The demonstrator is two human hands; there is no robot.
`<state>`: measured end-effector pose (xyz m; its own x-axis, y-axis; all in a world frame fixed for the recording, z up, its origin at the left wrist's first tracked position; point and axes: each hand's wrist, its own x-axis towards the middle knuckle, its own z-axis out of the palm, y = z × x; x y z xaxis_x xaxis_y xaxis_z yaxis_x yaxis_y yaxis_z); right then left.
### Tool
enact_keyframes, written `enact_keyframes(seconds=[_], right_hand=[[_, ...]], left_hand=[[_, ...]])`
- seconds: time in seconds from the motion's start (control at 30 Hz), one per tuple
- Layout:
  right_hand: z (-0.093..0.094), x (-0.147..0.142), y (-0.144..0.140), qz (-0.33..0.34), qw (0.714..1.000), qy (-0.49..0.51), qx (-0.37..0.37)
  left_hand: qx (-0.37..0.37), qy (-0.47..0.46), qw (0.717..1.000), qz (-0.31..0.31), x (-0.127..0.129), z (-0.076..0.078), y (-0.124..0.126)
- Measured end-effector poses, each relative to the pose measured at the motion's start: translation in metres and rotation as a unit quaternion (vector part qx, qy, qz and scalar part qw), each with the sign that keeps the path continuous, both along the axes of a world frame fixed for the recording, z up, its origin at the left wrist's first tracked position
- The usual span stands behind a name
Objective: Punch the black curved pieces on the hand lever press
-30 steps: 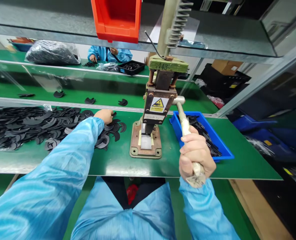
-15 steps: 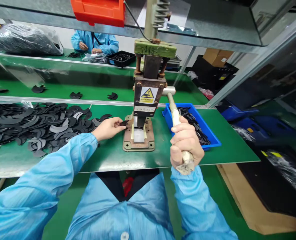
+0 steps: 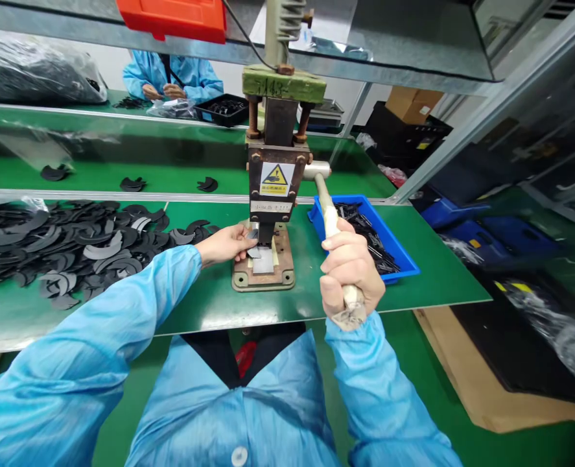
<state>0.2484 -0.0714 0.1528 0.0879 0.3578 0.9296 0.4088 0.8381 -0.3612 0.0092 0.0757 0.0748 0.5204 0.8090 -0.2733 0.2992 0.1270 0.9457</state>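
Head view: a manual lever press [image 3: 272, 188] stands on a green bench [image 3: 209, 305]. The left hand [image 3: 226, 244] pinches a thin dark curved piece [image 3: 254, 251] between thumb and fingertips and holds it at the die opening on the press base plate [image 3: 264, 272], directly beneath the ram. The right hand [image 3: 349, 272] is wrapped in a closed fist around the lever handle [image 3: 333, 227], which slopes down from the press head toward the person. A loose heap of like black pieces [image 3: 68, 243] lies to the left; a blue tray [image 3: 365, 237] holding dark parts sits just right of the press. Judged from this placement, good practice is to seat the piece flat and square against the die, draw the fingertips clear of the ram's path, and only then pull the handle in one even stroke. Across the far bench, another person's hands [image 3: 163, 93] work separately.
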Motion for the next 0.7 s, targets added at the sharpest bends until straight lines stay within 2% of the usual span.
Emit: enact_keyframes(seconds=[0.13,0.47,0.63,0.7], right_hand=[[0.0,-0.001,0.001,-0.004,1.0,0.003,-0.001],[-0.001,-0.003,0.004,-0.016,1.0,0.016,0.007],[0.003,-0.003,0.002,-0.011,1.0,0.0,0.005],[0.004,-0.001,0.002,-0.001,1.0,-0.009,0.004]], left_hand=[[-0.013,0.034,0.999,-0.009,0.008,0.007,0.004],[-0.064,0.139,0.988,0.034,0.028,0.019,0.01],[-0.109,0.13,0.985,0.034,0.029,0.031,0.007],[-0.101,0.127,0.986,0.043,0.032,0.035,0.001]])
